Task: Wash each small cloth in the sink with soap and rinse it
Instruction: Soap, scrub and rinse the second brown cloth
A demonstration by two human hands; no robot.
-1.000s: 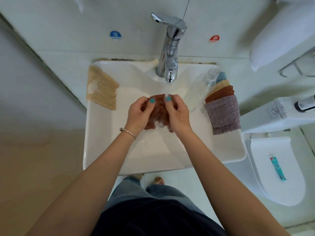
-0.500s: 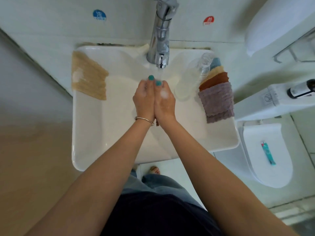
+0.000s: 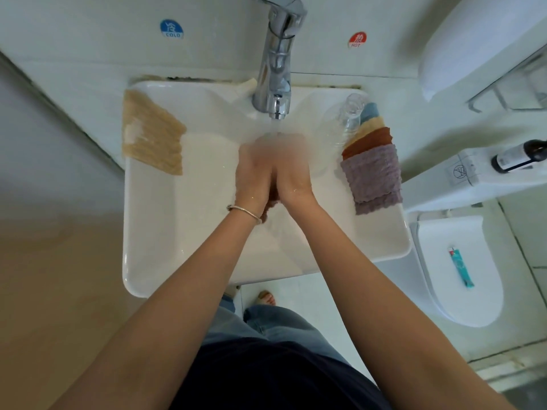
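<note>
Hands (image 3: 273, 170) now blurred — pressing cloth (image 3: 270, 204).

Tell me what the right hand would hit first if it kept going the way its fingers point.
The right hand points toward the back wall. Its blurred fingertips already sit under the water stream; next would likely be the chrome faucet, though depth is unclear.

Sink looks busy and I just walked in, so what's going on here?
A person is washing a small reddish-brown cloth under the running faucet, pressing it between the left hand and right hand over the sink. Only a bit of it shows between the palms. A beige cloth lies on the sink's left edge; a stack of folded cloths sits on the right edge beside a clear bottle.
</note>
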